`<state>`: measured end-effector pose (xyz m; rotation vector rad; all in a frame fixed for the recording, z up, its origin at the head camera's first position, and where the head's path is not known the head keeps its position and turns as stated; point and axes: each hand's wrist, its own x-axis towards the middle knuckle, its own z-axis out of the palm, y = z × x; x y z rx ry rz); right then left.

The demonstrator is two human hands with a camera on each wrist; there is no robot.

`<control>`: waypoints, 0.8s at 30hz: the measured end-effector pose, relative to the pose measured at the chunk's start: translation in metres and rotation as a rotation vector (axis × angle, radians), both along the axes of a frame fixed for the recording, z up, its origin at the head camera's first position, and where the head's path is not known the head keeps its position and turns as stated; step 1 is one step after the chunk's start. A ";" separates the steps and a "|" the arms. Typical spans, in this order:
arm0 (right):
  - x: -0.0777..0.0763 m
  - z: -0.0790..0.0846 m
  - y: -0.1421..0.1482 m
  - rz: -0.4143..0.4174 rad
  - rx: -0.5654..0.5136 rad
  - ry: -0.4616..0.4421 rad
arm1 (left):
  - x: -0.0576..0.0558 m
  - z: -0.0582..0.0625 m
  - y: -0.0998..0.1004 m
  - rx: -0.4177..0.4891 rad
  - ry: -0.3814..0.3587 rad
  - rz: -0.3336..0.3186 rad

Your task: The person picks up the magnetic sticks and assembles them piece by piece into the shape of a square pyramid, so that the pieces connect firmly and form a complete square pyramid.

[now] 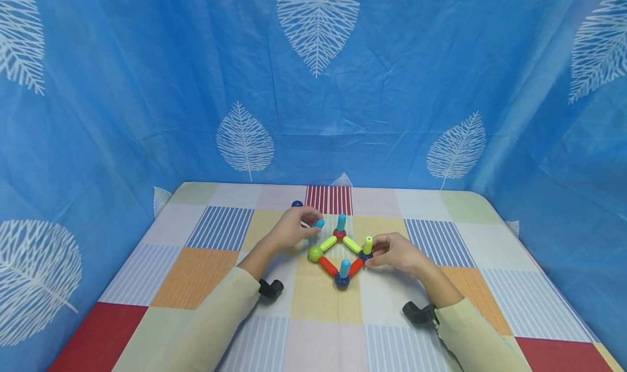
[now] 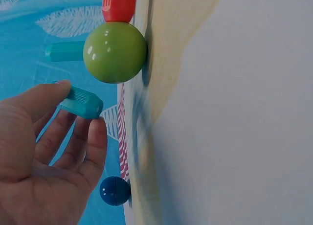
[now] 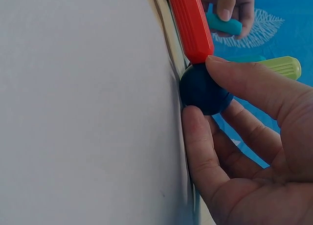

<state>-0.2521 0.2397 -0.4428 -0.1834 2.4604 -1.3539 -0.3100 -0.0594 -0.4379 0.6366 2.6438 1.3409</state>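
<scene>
A square of magnetic rods and balls [image 1: 340, 255] lies on the patchwork tablecloth [image 1: 323, 307]. My left hand [image 1: 311, 222] pinches a loose teal rod [image 1: 319, 223] [image 2: 80, 102] just above and behind the green corner ball [image 1: 315, 254] [image 2: 115, 52]. My right hand [image 1: 374, 252] [image 3: 204, 93] pinches the dark blue corner ball [image 1: 364, 256] [image 3: 203, 90] between thumb and forefinger. A yellow-green rod [image 1: 368, 245] [image 3: 281, 67] stands upright on that ball, and a red rod [image 3: 191, 24] joins it. Teal rods stand upright on the red ball [image 1: 339, 234] and on the near blue ball [image 1: 342, 281].
A loose dark blue ball [image 1: 296, 204] [image 2: 115, 191] lies behind my left hand near the red-striped patch [image 1: 329, 199]. Blue leaf-print cloth [image 1: 313, 89] walls in the table at the back and both sides. Black wrist mounts [image 1: 271, 288] sit on both forearms.
</scene>
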 end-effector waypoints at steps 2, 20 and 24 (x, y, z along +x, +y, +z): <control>0.000 0.000 0.000 0.000 -0.003 -0.006 | 0.002 0.000 -0.001 0.026 -0.003 0.001; -0.002 -0.003 0.002 -0.003 -0.002 -0.002 | 0.022 0.004 -0.010 0.228 -0.100 -0.042; -0.002 -0.002 0.001 -0.009 -0.004 -0.010 | 0.026 0.004 -0.012 0.245 -0.115 -0.076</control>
